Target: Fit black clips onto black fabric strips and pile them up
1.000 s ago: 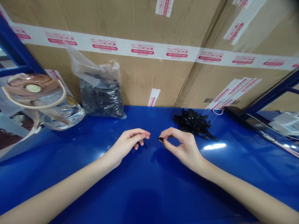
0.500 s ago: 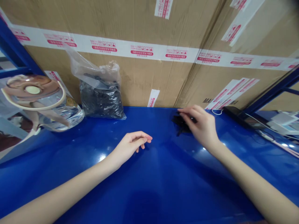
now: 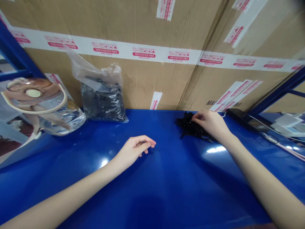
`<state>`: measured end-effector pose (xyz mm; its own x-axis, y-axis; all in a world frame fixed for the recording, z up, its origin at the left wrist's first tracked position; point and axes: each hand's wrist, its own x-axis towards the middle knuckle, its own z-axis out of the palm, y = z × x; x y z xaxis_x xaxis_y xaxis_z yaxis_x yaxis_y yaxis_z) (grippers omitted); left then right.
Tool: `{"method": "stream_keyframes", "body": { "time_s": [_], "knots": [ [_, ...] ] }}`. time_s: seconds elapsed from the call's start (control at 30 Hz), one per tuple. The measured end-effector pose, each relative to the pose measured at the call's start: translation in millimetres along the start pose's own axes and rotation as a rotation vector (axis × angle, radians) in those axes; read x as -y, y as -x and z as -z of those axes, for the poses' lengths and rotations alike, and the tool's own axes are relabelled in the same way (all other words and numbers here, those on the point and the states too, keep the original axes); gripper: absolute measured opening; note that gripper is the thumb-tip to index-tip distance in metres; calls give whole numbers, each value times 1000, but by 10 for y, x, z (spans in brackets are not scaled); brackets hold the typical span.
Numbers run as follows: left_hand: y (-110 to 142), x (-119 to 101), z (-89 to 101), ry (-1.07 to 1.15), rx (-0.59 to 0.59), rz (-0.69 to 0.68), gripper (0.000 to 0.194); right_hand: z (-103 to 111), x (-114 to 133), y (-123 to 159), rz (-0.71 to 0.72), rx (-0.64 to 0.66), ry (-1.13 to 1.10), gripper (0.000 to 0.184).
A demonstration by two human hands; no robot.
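A pile of small, thin black pieces (image 3: pixel 192 128) lies toward the back right of the blue table; their exact kind cannot be made out. Over its right side is my right hand (image 3: pixel 211 124), thumb and fingers pinched together at the pieces. Whatever lies between those fingertips is too small to name. Left of the pile and apart from it, my left hand (image 3: pixel 135 148) hovers or rests over the table with its fingers curled and the thumb against them. Nothing shows in it.
A clear plastic bag of black items (image 3: pixel 102 98) leans on the cardboard boxes (image 3: pixel 147 76) behind the blue table (image 3: pixel 152 184). At left stands a large clear bottle with a brown lid (image 3: pixel 43 101). A dark device (image 3: pixel 245 117) and cables (image 3: pixel 286 149) lie at right.
My right hand has shifted right across the black pile, uncovering more of its left and middle. My left hand has stayed nearly still.
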<state>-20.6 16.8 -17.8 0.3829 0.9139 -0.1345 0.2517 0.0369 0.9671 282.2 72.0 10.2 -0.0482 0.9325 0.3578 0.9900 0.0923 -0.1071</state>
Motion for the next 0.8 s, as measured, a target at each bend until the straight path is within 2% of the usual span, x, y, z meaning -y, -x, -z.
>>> {"method": "stream_keyframes", "body": {
  "time_s": [0.2, 0.33, 0.4, 0.5, 0.6, 0.7, 0.8],
  "knots": [
    [-1, 52, -7, -63, 17, -32, 20, 93, 18, 25, 87, -177, 134, 27],
    [11, 58, -16, -83, 17, -70, 20, 121, -114, -45, 96, -246, 45, 31],
    [19, 51, -22, -82, 9, -76, 19, 63, -223, -68, 142, -192, -37, 39],
    [35, 39, -30, -88, -2, -83, 19, -95, -380, -21, 227, -28, -99, 61],
    [54, 35, -37, -102, -8, -92, 18, -272, -459, 99, 194, 106, -162, 68],
    [73, 34, -44, -114, -10, -112, 17, -419, -412, 207, 144, 111, -223, 64],
    [89, 24, -55, -142, -24, -147, 18, -508, -243, 262, 167, 74, -276, 62]
  ]
}}
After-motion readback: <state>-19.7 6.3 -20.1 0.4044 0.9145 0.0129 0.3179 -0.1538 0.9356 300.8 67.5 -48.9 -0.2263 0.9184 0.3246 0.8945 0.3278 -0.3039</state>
